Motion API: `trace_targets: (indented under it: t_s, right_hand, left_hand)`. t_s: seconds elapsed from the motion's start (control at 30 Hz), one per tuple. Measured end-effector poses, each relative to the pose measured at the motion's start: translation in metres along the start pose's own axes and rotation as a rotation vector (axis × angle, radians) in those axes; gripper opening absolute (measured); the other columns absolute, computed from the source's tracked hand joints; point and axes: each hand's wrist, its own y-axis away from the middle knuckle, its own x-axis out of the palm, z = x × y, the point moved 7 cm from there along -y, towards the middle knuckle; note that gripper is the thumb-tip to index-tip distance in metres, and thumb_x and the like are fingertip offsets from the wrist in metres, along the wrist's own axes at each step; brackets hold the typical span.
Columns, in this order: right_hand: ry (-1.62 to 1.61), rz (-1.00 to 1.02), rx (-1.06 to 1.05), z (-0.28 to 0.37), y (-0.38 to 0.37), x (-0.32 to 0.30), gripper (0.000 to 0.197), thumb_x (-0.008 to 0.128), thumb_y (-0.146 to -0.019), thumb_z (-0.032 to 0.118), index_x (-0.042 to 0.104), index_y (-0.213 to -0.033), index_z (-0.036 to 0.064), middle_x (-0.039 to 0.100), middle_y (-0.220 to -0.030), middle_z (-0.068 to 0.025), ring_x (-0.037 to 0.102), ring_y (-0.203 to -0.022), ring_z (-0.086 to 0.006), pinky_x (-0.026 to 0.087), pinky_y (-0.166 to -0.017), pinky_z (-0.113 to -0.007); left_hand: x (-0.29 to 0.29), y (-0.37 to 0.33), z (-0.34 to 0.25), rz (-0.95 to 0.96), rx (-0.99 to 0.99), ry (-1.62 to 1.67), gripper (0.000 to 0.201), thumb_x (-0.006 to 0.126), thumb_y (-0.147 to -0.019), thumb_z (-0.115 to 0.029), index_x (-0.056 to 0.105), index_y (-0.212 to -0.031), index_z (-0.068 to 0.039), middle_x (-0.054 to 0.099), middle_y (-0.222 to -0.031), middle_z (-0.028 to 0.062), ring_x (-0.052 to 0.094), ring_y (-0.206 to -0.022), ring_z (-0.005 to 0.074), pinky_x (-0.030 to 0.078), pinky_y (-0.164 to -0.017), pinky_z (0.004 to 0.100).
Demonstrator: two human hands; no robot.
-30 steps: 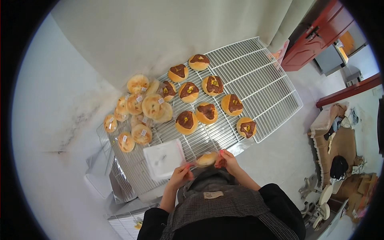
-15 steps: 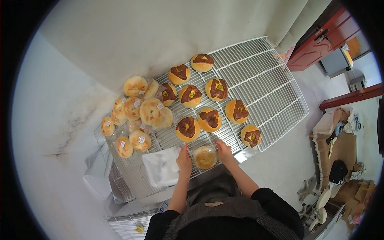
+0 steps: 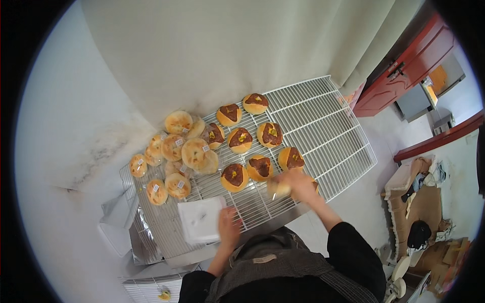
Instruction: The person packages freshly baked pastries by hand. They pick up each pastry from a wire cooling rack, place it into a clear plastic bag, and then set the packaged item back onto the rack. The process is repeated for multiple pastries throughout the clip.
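Your right hand [image 3: 302,187] is blurred, its fingers seeming closed on the edge of a pale golden, round bun in a clear plastic wrapper [image 3: 279,188]; your left hand [image 3: 229,227] is blurred too, just right of a white, square, flat stack [image 3: 199,218], and you cannot tell from here how far open it is or whether it has hold of anything. The wrapped bun is over the near side of a white wire rack [image 3: 328,118], right of the left hand; whether it touches the wires is unclear. With such a grip, the bun could slip if only loose film is pinched. The likelier trouble is a knock: a brown-topped golden bun [image 3: 313,186] is partly hidden by your right hand, and another brown-topped golden bun [image 3: 259,167] lies just beyond the wrapped one, so a low sweep could smear a bare topping or push a bun off the near edge. The wrapped bun looks rounded and smooth, with a pale glint on its film, though blur hides finer detail.
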Motion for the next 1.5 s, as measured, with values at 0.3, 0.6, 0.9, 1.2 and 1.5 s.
trace_targets:
  t_s: [0.3, 0.6, 0.9, 1.2, 1.5]
  right_hand:
    - [-0.069, -0.289, 0.303, -0.087, -0.018, 0.041, 0.076, 0.074, -0.063, 0.031, 0.038, -0.129, 0.0197, 0.032, -0.133, -0.0160, 0.036, -0.116, -0.0394, 0.037, -0.093, -0.045]
    - [-0.619, -0.448, 0.568, -0.132, -0.010, 0.074, 0.063, 0.072, -0.068, 0.024, 0.045, -0.123, 0.0151, 0.046, -0.117, -0.0133, 0.053, -0.098, -0.0277, 0.047, -0.081, -0.038]
    - [-2.068, 0.198, 0.176, 0.040, 0.045, 0.029, 0.058, 0.060, -0.079, 0.014, 0.034, -0.129, 0.0036, 0.049, -0.117, -0.0118, 0.051, -0.106, -0.0217, 0.047, -0.086, -0.036]
    - [-1.262, 0.057, -0.124, 0.116, 0.010, -0.020, 0.051, 0.066, -0.076, 0.018, 0.049, -0.123, 0.0071, 0.051, -0.116, -0.0074, 0.049, -0.103, -0.0157, 0.039, -0.085, -0.029]
    - [-0.795, 0.290, -0.271, 0.127, 0.005, -0.051, 0.042, 0.057, -0.083, 0.034, 0.055, -0.114, 0.0064, 0.059, -0.106, -0.0125, 0.058, -0.095, -0.0219, 0.045, -0.080, -0.030]
  left_hand:
    - [0.018, 0.106, 0.111, 0.101, -0.203, -0.568, 0.048, 0.051, -0.084, -0.026, 0.040, -0.127, -0.008, 0.033, -0.136, 0.0120, 0.024, -0.128, 0.0333, 0.008, -0.104, 0.0542]
    - [-0.041, 0.033, 0.070, 0.053, -0.646, 0.561, 0.023, 0.044, -0.092, -0.021, 0.055, -0.084, -0.002, 0.059, -0.074, 0.0063, 0.050, -0.052, 0.0095, 0.040, -0.047, 0.0247]
    - [-0.032, 0.000, 0.087, -0.050, -0.486, 0.821, 0.025, 0.046, -0.091, -0.019, 0.058, -0.091, 0.003, 0.059, -0.072, 0.0041, 0.059, -0.069, 0.0122, 0.047, -0.065, 0.0238]
    - [-0.065, -0.001, 0.039, 0.086, -0.436, 0.359, 0.019, 0.065, -0.077, -0.008, 0.063, -0.094, -0.001, 0.066, -0.080, 0.0082, 0.063, -0.078, 0.0141, 0.046, -0.073, 0.0245]
    - [-0.061, 0.006, -0.045, 0.026, -0.061, 0.522, 0.051, 0.063, -0.077, -0.007, 0.045, -0.125, -0.003, 0.050, -0.123, 0.0168, 0.050, -0.112, 0.0262, 0.042, -0.087, 0.0313]
